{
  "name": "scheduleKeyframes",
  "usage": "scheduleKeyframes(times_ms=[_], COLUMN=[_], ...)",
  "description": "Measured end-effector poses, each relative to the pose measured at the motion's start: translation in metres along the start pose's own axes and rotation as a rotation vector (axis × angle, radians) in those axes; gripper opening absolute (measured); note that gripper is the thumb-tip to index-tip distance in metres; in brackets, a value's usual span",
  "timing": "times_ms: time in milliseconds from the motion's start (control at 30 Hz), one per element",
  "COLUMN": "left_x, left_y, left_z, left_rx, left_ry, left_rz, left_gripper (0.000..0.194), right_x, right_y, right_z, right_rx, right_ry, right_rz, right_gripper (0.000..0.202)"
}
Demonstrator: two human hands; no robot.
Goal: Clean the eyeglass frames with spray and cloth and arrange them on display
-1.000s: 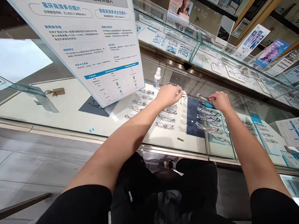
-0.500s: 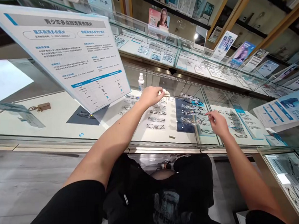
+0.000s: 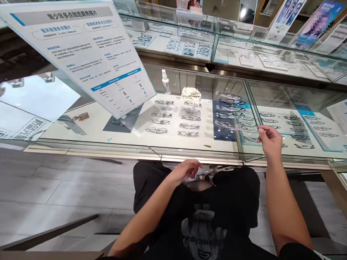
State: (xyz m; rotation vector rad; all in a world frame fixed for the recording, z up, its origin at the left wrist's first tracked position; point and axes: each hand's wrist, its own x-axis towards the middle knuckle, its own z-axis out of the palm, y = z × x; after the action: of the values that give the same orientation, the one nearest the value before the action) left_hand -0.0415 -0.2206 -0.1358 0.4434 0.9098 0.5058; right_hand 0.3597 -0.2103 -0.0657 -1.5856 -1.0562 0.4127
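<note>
My left hand (image 3: 186,171) hangs over my lap, just in front of the counter's edge, with its fingers curled; nothing shows in it. My right hand (image 3: 271,141) is over the glass counter (image 3: 191,146), beside a row of eyeglasses (image 3: 233,126), its fingers pinched together; whatever they hold is too small to make out. On the glass at the back lies a crumpled cream cloth (image 3: 191,94), and a white bottle (image 3: 165,81) stands upright to its left. Rows of eyeglasses (image 3: 189,126) show below the cloth.
A large printed sign (image 3: 85,57) leans over the counter's left part. Behind it runs a second glass display case (image 3: 213,58) with more eyeglasses and upright cards. A brown tag (image 3: 83,116) lies at the left, and another sign (image 3: 343,114) stands at the right.
My left hand has left the cloth and come back toward my lap. My right hand has shifted slightly right in view. The camera view has tilted down, and the cloth now shows whole.
</note>
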Motion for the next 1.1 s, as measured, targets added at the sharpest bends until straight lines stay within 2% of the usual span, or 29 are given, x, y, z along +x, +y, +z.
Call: scheduleKeyframes(times_ms=[67,133,200,267,333,400,533,633,700,767,800,833,867,900,933,967,1000,1033,1100], left_x=[0.024,0.045,0.060,0.070,0.077,0.080,0.070,0.039,0.003,-0.041,-0.064,-0.084,-0.100,-0.112,-0.120,-0.122,-0.121,-0.116,-0.101], left_y=[-0.033,-0.050,-0.054,-0.053,-0.051,-0.050,-0.055,-0.063,-0.063,-0.049,-0.035,-0.016,0.006,0.031,0.055,0.078,0.098,0.114,0.133], left_z=[-0.027,-0.049,-0.066,-0.077,-0.083,-0.083,-0.072,-0.055,-0.038,-0.020,-0.013,-0.007,-0.005,-0.007,-0.011,-0.019,-0.030,-0.041,-0.062], left_rx=[-0.111,-0.217,-0.302,-0.353,-0.371,-0.356,-0.248,-0.116,-0.011,0.091,0.177,0.454,0.721,0.916,1.076,1.243,1.387,1.522,1.723], left_ry=[0.208,0.386,0.490,0.540,0.563,0.573,0.570,0.505,0.396,0.230,0.116,-0.035,-0.048,0.089,0.270,0.408,0.482,0.476,0.418], left_rz=[0.004,0.015,0.028,0.057,0.075,0.079,0.064,0.035,0.012,0.022,0.078,0.304,0.566,0.812,0.969,1.026,1.033,0.999,0.924], left_gripper=[0.020,0.021,0.021,0.017,0.032,0.044,0.046,0.036,0.023,0.025,0.027,0.023,0.023,0.025,0.029,0.035,0.045,0.060,0.082], right_x=[0.001,0.000,0.000,-0.001,-0.002,-0.002,0.003,0.006,0.003,-0.007,-0.015,-0.023,-0.032,-0.040,-0.049,-0.057,-0.063,-0.069,-0.076], right_y=[-0.002,-0.002,-0.002,-0.002,-0.001,0.001,0.001,-0.017,-0.043,-0.076,-0.093,-0.109,-0.122,-0.132,-0.138,-0.141,-0.140,-0.136,-0.123], right_z=[0.000,0.000,0.001,0.002,0.003,0.004,0.000,-0.009,-0.012,-0.006,0.000,0.010,0.021,0.034,0.047,0.060,0.073,0.084,0.102], right_rx=[0.019,0.034,0.055,0.072,0.081,0.076,0.028,-0.062,-0.186,-0.300,-0.345,-0.385,-0.415,-0.443,-0.465,-0.484,-0.503,-0.515,-0.493], right_ry=[0.014,0.025,0.029,0.028,0.029,0.028,-0.029,-0.107,-0.240,-0.509,-0.668,-0.829,-0.984,-1.121,-1.231,-1.320,-1.385,-1.443,-1.559], right_rz=[0.020,0.018,0.008,0.006,0.004,0.003,0.014,0.032,-0.016,-0.139,-0.219,-0.290,-0.340,-0.352,-0.345,-0.334,-0.316,-0.298,-0.247], right_gripper=[0.031,0.028,0.025,0.021,0.019,0.019,0.025,0.029,0.029,0.031,0.034,0.038,0.042,0.045,0.048,0.051,0.052,0.052,0.049])
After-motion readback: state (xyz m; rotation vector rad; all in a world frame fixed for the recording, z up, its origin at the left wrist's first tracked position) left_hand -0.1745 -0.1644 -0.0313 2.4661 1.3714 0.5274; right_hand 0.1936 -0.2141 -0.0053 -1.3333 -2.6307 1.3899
